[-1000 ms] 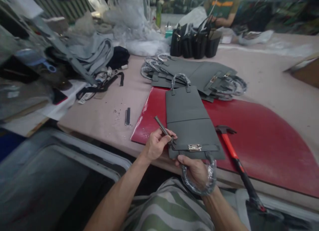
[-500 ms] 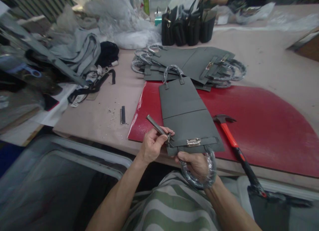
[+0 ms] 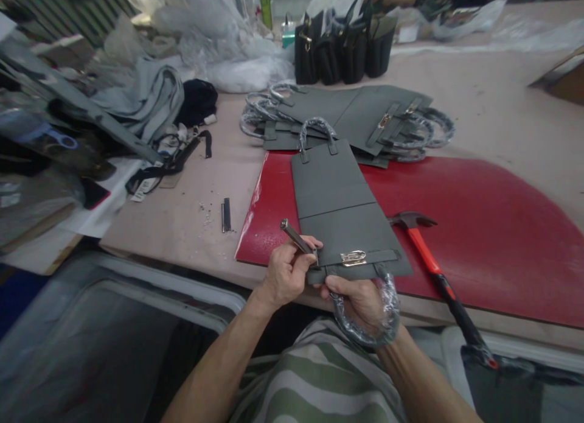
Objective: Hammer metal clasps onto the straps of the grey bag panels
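A flat grey bag panel (image 3: 340,207) with a metal clasp (image 3: 353,258) lies on a red mat (image 3: 479,228). My left hand (image 3: 287,271) is closed round a thin metal punch (image 3: 296,238), its tip at the panel's near left corner by the strap. My right hand (image 3: 360,301) grips the panel's near edge by its plastic-wrapped handle (image 3: 387,313), which loops over my fingers. A second wrapped handle (image 3: 318,126) sits at the panel's far end.
A hammer (image 3: 431,265) with an orange and black handle lies on the mat right of the panel. A stack of grey panels (image 3: 365,115) lies behind, with black bags (image 3: 342,45) farther back. A small dark metal bar (image 3: 225,214) rests left of the mat. Cloth and straps clutter the left side.
The punch has tilted and its tip moved closer to the panel's corner strap. My right hand keeps its grip on the near edge. The view shifted slightly.
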A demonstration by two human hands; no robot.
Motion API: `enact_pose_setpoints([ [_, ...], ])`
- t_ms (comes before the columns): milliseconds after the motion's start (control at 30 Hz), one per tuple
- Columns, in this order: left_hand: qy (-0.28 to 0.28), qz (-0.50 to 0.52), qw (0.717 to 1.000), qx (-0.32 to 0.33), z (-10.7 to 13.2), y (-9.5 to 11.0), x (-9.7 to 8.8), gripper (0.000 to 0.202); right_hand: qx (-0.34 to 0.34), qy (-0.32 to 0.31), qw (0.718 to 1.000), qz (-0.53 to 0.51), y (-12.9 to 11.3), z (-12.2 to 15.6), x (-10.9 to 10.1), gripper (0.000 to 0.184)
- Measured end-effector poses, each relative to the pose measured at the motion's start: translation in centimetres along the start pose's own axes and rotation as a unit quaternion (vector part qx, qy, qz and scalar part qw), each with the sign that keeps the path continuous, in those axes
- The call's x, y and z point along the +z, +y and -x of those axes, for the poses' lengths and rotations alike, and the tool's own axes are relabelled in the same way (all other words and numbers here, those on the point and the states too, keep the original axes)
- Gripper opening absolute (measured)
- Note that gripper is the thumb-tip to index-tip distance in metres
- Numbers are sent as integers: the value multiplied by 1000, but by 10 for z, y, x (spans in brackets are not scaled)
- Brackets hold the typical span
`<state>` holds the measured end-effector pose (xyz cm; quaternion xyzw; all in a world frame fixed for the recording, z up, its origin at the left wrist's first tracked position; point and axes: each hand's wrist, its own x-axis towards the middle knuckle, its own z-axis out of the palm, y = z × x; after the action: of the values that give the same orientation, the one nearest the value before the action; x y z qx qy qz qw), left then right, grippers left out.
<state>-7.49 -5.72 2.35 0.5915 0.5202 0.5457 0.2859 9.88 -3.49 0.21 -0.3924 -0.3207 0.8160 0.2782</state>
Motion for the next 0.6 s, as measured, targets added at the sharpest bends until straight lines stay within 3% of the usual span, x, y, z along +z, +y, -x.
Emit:
enact_pose_setpoints([
  [267, -30, -18, 998, -50, -20, -11, 2, 16, 24, -1, 998, -61, -11, -10, 4, 31],
  [433, -41, -56, 997, -22, -13, -24, 7, 16, 64, -35, 979, -188, 11, -4, -4, 21],
  [600, -43, -104, 993, 37, -5, -31, 13, 17, 79, -17, 968, -239, 20, 9, -6, 18],
])
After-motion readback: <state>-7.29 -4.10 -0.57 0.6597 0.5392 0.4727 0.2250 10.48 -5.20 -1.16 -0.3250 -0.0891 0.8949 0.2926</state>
